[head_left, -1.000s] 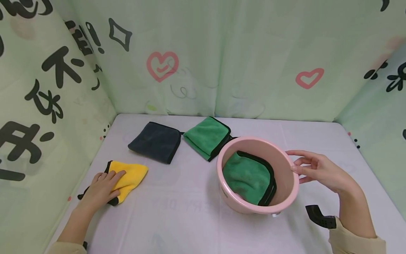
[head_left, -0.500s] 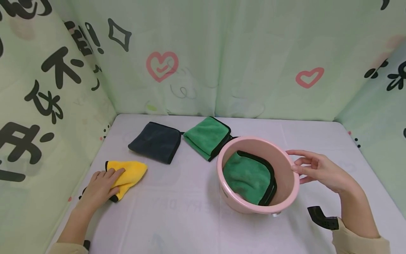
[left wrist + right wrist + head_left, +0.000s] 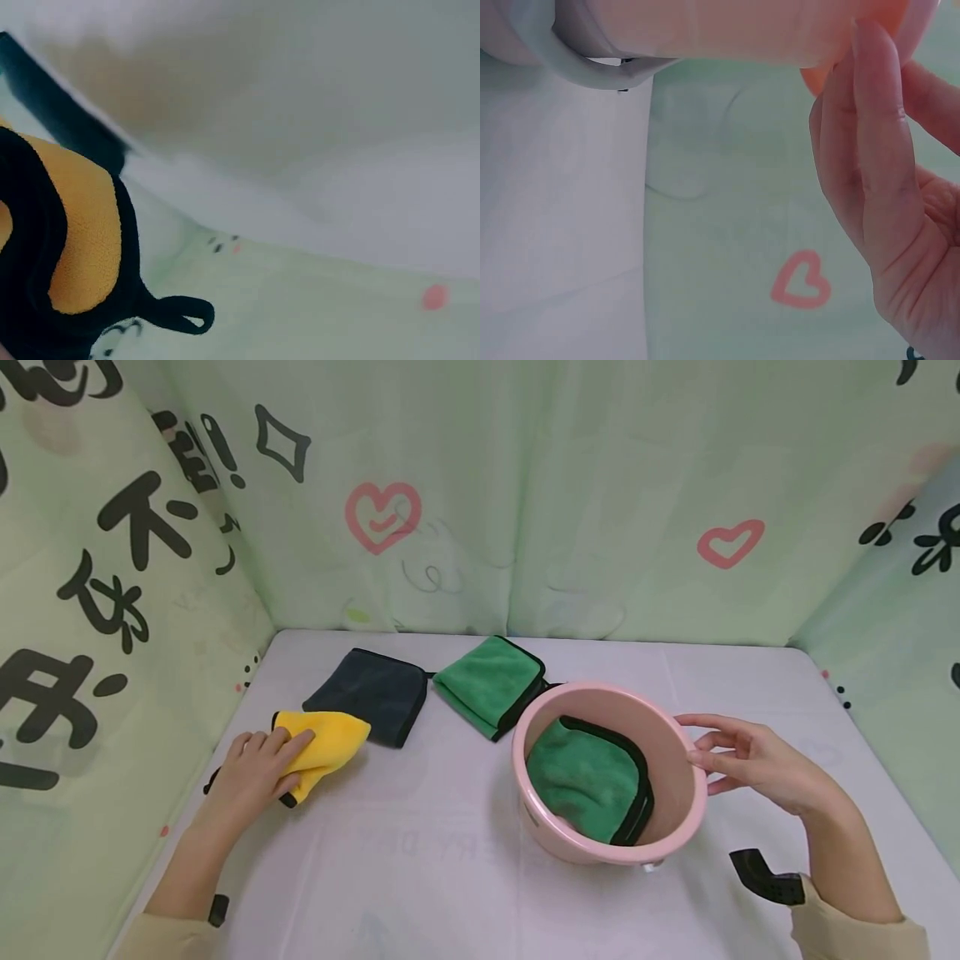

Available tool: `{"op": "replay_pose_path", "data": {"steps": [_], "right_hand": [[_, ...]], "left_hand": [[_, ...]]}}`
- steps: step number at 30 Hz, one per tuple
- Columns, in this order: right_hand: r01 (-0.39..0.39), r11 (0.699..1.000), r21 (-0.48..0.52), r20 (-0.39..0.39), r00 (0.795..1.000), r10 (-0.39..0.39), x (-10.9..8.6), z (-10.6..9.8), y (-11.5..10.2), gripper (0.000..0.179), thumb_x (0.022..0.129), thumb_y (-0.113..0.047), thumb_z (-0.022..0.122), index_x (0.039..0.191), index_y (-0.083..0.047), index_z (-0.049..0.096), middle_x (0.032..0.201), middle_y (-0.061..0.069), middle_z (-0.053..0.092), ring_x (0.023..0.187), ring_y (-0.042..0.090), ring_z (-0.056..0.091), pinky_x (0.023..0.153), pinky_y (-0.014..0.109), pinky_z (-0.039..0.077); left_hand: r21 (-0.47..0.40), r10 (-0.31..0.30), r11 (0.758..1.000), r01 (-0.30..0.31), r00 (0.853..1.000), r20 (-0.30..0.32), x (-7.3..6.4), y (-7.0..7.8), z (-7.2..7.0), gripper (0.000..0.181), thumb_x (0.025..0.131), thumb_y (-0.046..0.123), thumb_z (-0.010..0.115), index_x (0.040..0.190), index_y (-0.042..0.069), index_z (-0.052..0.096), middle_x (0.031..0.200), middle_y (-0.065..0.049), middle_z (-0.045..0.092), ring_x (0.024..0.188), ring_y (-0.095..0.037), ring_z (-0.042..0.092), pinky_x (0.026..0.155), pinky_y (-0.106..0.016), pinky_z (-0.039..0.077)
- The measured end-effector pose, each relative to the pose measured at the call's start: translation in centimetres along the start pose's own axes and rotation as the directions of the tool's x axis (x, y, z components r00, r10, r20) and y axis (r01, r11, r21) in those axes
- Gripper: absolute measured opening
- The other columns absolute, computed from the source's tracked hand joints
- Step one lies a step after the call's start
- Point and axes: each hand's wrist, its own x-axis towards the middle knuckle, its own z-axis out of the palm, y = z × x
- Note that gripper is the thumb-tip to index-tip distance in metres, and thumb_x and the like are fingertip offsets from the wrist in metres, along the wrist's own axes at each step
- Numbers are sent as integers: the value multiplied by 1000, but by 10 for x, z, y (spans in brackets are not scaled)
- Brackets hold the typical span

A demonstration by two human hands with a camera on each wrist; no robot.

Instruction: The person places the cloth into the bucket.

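Note:
My left hand (image 3: 251, 777) grips a folded yellow towel (image 3: 330, 743) with black edging, thumb on the near side. The towel's front overlaps the dark grey towel (image 3: 371, 693) in the head view. Its black hanging loop (image 3: 180, 313) dangles in the left wrist view. On the right, my right hand (image 3: 757, 764) holds the rim of a pink bucket (image 3: 678, 810) between thumb and fingers. Inside the bucket lies a green towel (image 3: 588, 781) with black trim. From the right wrist, the thumb (image 3: 885, 142) reaches up to the bucket's wall.
A second folded green towel (image 3: 487, 681) lies behind the bucket, beside the dark grey one. The white-covered table (image 3: 420, 877) is enclosed by pale green printed curtains (image 3: 465, 485) at the back and sides. The bucket's handle (image 3: 600, 75) hangs down its side.
My left hand has lifted the yellow towel and carried it forward and right, toward the dark grey towel. The right hand and bucket have stayed in place.

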Motion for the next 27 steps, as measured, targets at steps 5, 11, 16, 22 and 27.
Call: {"op": "replay_pose_path", "data": {"steps": [5, 11, 16, 22, 27], "right_hand": [[-18, 1000, -16, -9, 1000, 17, 0, 0, -1, 43, 89, -4, 56, 131, -12, 45, 88, 6, 59, 73, 17, 64, 62, 37, 54], [-20, 1000, -13, -10, 1000, 19, -1, 1, -4, 44, 89, -6, 56, 131, -7, 44, 87, 7, 59, 73, 18, 64, 62, 38, 54], [-35, 999, -17, -14, 999, 35, -1, 1, -7, 46, 89, -9, 58, 131, -2, 41, 86, 7, 59, 74, 18, 64, 63, 39, 54], [-49, 998, -29, -13, 999, 49, -1, 2, -8, 48, 89, -11, 58, 131, 1, 39, 86, 9, 58, 73, 20, 64, 63, 38, 54], [-58, 998, -38, -16, 998, 58, -2, 2, -8, 48, 89, -12, 58, 131, 1, 39, 86, 10, 58, 73, 21, 64, 63, 38, 54]], "left_hand": [[28, 89, 996, -87, 989, -115, 25, 7, -15, 63, 65, 19, 80, 117, 10, 47, 92, -14, 46, 81, -35, 48, 80, -49, 38], [48, 142, 990, -136, 978, -151, 59, 18, -30, 60, 66, 20, 80, 116, 13, 48, 91, -12, 47, 79, -34, 47, 80, -48, 38], [85, 199, 979, -186, 961, -190, 86, 32, -43, 59, 66, 24, 80, 114, 14, 47, 91, -11, 48, 78, -33, 47, 80, -46, 39], [113, 286, 957, -266, 930, -229, 114, 55, -57, 58, 70, 28, 78, 115, 16, 45, 93, -12, 48, 78, -32, 48, 80, -44, 40], [111, 346, 938, -328, 906, -244, 136, 77, -64, 56, 71, 29, 78, 117, 19, 47, 93, -11, 49, 79, -30, 47, 81, -42, 38]]}}
